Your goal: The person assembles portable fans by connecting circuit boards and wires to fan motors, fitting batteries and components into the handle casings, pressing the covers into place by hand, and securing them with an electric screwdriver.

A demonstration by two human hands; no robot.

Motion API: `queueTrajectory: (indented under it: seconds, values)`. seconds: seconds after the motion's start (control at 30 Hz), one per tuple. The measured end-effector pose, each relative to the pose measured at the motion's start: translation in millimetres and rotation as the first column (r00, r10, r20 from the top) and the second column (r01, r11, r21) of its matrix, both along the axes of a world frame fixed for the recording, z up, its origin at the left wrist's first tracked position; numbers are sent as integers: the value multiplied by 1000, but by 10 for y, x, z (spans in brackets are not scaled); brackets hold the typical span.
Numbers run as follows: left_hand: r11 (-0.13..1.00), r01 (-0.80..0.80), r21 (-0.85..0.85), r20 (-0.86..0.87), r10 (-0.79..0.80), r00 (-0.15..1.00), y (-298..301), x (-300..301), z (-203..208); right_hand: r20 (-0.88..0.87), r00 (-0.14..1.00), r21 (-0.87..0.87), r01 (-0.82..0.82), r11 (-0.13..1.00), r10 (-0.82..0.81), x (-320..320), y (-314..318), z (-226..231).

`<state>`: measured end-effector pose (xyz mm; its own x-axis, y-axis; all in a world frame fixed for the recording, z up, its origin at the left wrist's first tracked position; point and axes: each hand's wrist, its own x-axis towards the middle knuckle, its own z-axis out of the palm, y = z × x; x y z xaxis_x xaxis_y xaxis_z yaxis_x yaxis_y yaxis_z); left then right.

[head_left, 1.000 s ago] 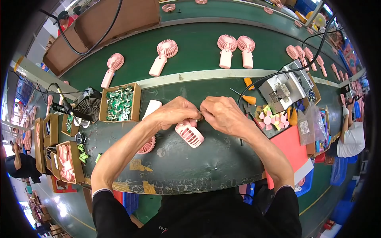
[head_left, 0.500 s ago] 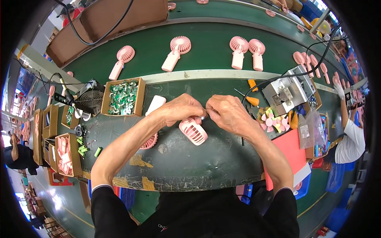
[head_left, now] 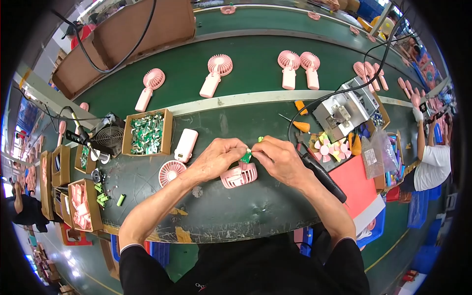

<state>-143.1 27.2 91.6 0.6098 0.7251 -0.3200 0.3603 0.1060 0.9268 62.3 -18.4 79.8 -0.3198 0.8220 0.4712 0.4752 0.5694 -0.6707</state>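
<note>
My left hand [head_left: 222,156] is closed in a pinch on a small green circuit board [head_left: 246,157]. Against the board's far right edge, the fingertips of my right hand [head_left: 280,161] are pressed together; what they pinch is too small to make out. Just below the board, a pink slotted fan housing [head_left: 239,178] rests on the worktable, with its upper part close to my left fingers. Beyond my right fingers, a green cylinder [head_left: 260,139] shows in part. By my left forearm lie a pale pink handle [head_left: 186,145] and a round pink fan grille [head_left: 172,172].
A carton of circuit boards [head_left: 147,132] and a carton of pink parts [head_left: 80,204] stand left. Right are a metal fixture [head_left: 341,115], a black-handled tool [head_left: 323,178], fan blades [head_left: 330,150] and a red sheet [head_left: 350,184]. Pink fans [head_left: 216,73] lie on the green belt.
The green circuit board now shows between my hands, and the pink housing sits lower and flatter. My hands appear slightly lower in view, and the black-handled tool has come into sight.
</note>
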Motion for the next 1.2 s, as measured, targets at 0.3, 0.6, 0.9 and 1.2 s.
queueTrajectory:
  seconds: [0.3,0.6,0.9,1.2]
  values:
    - [920,-59,-388,272,175,946,86,-39,-142,213,977,-67,-6,998,21,-38,117,195]
    - [918,-7,-398,293,135,947,114,-53,-169,200,979,-202,6,979,35,-44,132,232]
    - [950,-99,-295,190,160,969,89,100,-43,107,994,-41,-23,999,27,7,156,33]
    - [977,-116,-179,191,150,970,75,125,-130,-140,990,-178,-15,984,-10,4,-11,-52]
